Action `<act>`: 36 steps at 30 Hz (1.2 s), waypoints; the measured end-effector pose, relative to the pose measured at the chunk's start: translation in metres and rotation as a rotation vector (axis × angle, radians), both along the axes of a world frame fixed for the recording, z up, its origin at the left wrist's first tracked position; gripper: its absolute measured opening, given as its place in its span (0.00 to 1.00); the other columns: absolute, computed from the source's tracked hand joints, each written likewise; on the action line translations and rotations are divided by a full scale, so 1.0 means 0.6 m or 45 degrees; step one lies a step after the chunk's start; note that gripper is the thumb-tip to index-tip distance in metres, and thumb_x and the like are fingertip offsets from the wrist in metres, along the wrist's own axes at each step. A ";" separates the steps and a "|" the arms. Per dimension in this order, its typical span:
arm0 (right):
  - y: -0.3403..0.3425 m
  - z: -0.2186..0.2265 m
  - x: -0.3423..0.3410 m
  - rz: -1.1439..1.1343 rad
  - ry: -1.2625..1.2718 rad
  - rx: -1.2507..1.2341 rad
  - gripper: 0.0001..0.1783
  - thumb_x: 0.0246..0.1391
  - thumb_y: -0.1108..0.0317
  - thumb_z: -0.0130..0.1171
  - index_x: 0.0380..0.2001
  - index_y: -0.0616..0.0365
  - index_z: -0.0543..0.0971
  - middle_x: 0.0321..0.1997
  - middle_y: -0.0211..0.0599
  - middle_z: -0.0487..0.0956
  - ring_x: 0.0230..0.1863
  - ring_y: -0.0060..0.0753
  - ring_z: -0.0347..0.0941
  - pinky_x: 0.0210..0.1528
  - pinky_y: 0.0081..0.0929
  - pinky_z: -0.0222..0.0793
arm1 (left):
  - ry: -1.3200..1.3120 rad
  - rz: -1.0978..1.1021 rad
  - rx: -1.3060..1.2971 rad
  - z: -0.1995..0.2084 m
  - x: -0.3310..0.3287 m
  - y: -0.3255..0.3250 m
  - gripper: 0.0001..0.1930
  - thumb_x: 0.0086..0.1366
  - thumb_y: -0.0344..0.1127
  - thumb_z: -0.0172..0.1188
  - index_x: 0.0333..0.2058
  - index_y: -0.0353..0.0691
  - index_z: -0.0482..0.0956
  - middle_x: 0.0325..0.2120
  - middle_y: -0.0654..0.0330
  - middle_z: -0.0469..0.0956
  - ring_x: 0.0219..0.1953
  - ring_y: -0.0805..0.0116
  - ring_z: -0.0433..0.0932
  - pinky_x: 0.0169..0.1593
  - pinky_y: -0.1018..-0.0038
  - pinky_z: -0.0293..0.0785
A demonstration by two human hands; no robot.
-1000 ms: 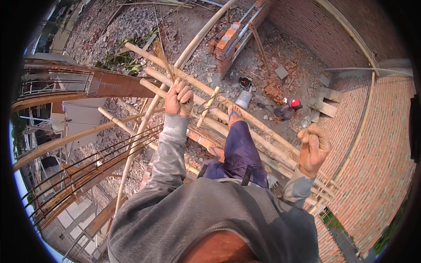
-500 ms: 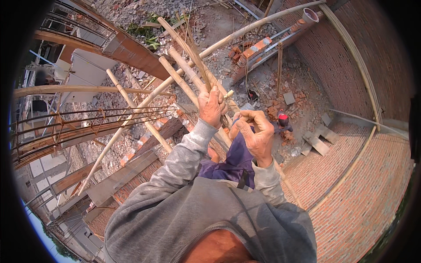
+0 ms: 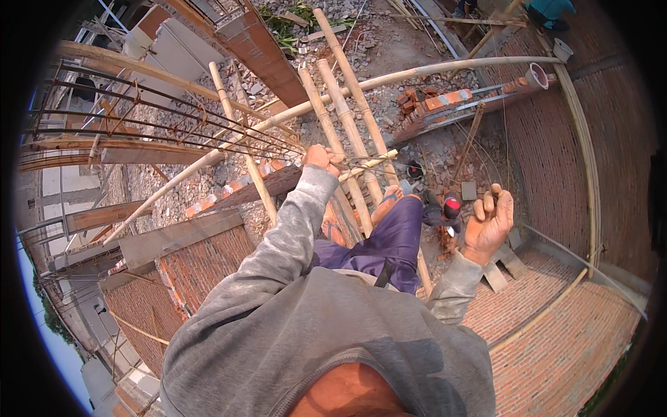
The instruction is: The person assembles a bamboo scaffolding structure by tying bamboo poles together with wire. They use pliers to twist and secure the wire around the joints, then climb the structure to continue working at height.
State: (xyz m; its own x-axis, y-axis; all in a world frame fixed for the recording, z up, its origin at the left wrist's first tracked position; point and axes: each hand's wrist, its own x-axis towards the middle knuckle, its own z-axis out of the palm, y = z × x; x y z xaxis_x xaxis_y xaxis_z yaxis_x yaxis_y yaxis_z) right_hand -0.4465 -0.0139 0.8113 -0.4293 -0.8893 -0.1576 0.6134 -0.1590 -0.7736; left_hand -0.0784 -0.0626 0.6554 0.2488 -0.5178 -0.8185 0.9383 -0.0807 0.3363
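Note:
My left hand (image 3: 321, 159) is closed around one end of a bundle of thin brownish strips (image 3: 365, 160), which stretches right across the bamboo poles (image 3: 351, 115). Alongside the strips a short pale piece of bamboo (image 3: 372, 164) slants over the same poles. Well apart, out to the right, my right hand (image 3: 490, 224) is raised with its fingers curled in; whatever it may hold is too thin to make out. Under me, my sandalled feet (image 3: 387, 201) rest on the poles and a wooden plank (image 3: 342, 212).
A long curved bamboo pole (image 3: 410, 73) crosses ahead, with rebar (image 3: 174, 104) at the left. Far below, a person in a red cap (image 3: 451, 206) is amid rubble; another in teal (image 3: 551, 12) is at the top right. Brick walls (image 3: 549, 326) rise on the right.
My right hand has drawn away from the left, out to the right. The strips in my left hand have swung from pointing ahead to lying rightward. My view has shifted a little.

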 end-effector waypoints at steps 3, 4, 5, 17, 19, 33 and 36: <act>0.003 0.047 -0.090 0.112 0.200 -0.242 0.08 0.80 0.65 0.57 0.46 0.58 0.79 0.37 0.34 0.82 0.24 0.14 0.66 0.21 0.15 0.63 | 0.220 0.087 0.124 -0.062 0.045 0.032 0.02 0.76 0.31 0.50 0.40 0.45 0.69 0.25 0.67 0.67 0.18 0.76 0.60 0.20 0.74 0.60; 0.001 0.055 -0.096 0.049 0.368 -0.094 0.08 0.80 0.65 0.57 0.47 0.58 0.79 0.36 0.33 0.81 0.24 0.14 0.67 0.22 0.15 0.63 | 0.173 0.062 0.033 -0.076 0.050 0.043 0.03 0.76 0.31 0.49 0.39 0.45 0.69 0.25 0.67 0.66 0.18 0.76 0.60 0.20 0.74 0.60; 0.000 0.064 -0.093 -0.021 0.532 0.002 0.08 0.80 0.65 0.58 0.47 0.59 0.79 0.35 0.32 0.81 0.24 0.14 0.67 0.22 0.15 0.64 | 0.179 0.055 0.007 -0.085 0.053 0.049 0.03 0.76 0.30 0.49 0.39 0.45 0.68 0.25 0.67 0.66 0.18 0.76 0.60 0.20 0.74 0.60; 0.006 -0.069 0.280 1.210 0.911 0.091 0.11 0.63 0.74 0.73 0.47 0.66 0.88 0.44 0.35 0.89 0.42 0.25 0.85 0.46 0.26 0.80 | -0.007 -0.123 0.174 -0.054 0.000 0.054 0.08 0.73 0.26 0.43 0.33 0.45 0.66 0.24 0.67 0.64 0.18 0.75 0.59 0.20 0.74 0.61; 0.011 -0.089 0.308 1.236 0.979 0.059 0.10 0.62 0.73 0.73 0.45 0.65 0.89 0.43 0.37 0.90 0.43 0.28 0.86 0.47 0.27 0.80 | -0.091 -0.212 0.294 -0.079 0.000 0.058 0.08 0.73 0.26 0.42 0.33 0.43 0.67 0.25 0.64 0.65 0.20 0.72 0.61 0.22 0.71 0.64; 0.007 -0.108 0.344 1.179 1.081 0.045 0.08 0.62 0.72 0.73 0.41 0.67 0.89 0.35 0.35 0.89 0.34 0.25 0.84 0.39 0.28 0.78 | -0.024 -0.311 0.289 -0.295 0.118 0.106 0.22 0.72 0.29 0.39 0.38 0.20 0.83 0.39 0.36 0.84 0.40 0.48 0.87 0.44 0.55 0.87; 0.009 -0.104 0.351 1.207 0.873 0.143 0.10 0.65 0.71 0.71 0.44 0.68 0.89 0.37 0.35 0.89 0.35 0.23 0.84 0.39 0.26 0.80 | -0.060 -0.299 0.270 -0.286 0.120 0.117 0.24 0.72 0.29 0.40 0.40 0.18 0.86 0.40 0.36 0.86 0.40 0.51 0.87 0.44 0.57 0.87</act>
State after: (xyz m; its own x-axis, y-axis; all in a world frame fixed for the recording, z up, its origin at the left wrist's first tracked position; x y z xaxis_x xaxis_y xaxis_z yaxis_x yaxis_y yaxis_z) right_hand -0.2360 -0.0084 0.7486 0.3716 -0.8945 -0.2484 -0.1001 0.2275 -0.9686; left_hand -0.0066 0.0075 0.4836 0.1833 -0.3844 -0.9048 0.8695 -0.3660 0.3317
